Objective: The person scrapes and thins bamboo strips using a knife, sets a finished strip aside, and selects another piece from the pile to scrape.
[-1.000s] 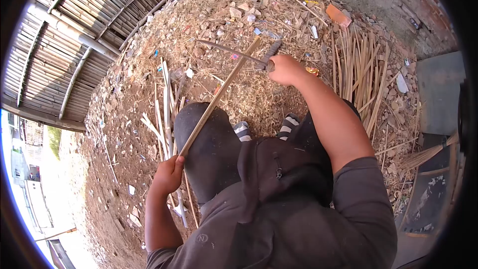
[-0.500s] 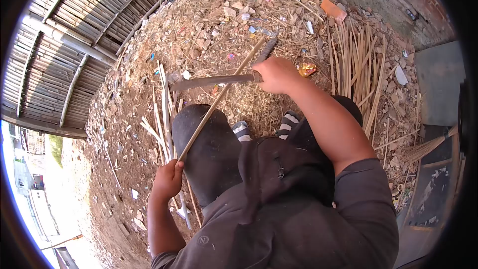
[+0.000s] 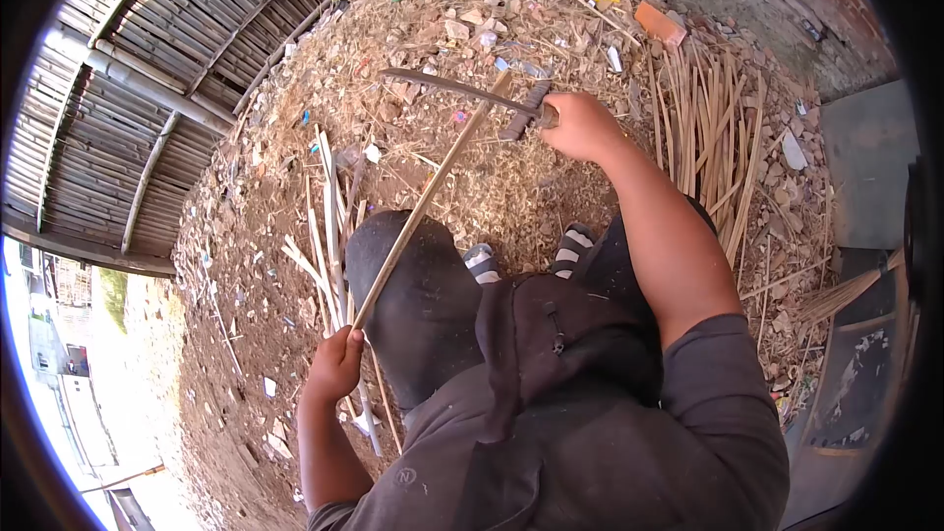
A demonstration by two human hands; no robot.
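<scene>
My left hand (image 3: 336, 366) is closed around the near end of a bamboo strip (image 3: 423, 205), which slants forward and right across my bent left knee. In my right hand (image 3: 580, 128) is the handle of a long knife with a slightly curved blade (image 3: 438, 82). Its blade points left and crosses the strip near the far end; whether it touches the strip I cannot tell. A dark ridged block (image 3: 528, 110) lies beside the strip's far end, just left of my right hand. My fingers hide most of the knife's handle.
Split bamboo strips (image 3: 703, 128) lie in a bundle at right, and several paler strips (image 3: 329, 226) lie by my left knee. An orange brick (image 3: 660, 25) sits near the wall. Bamboo fencing (image 3: 138, 88) stands at upper left. Rubble and litter cover the ground.
My right hand and the knife have moved forward and slightly right, bringing the blade from the strip's middle part toward its far end. My left hand has shifted slightly down.
</scene>
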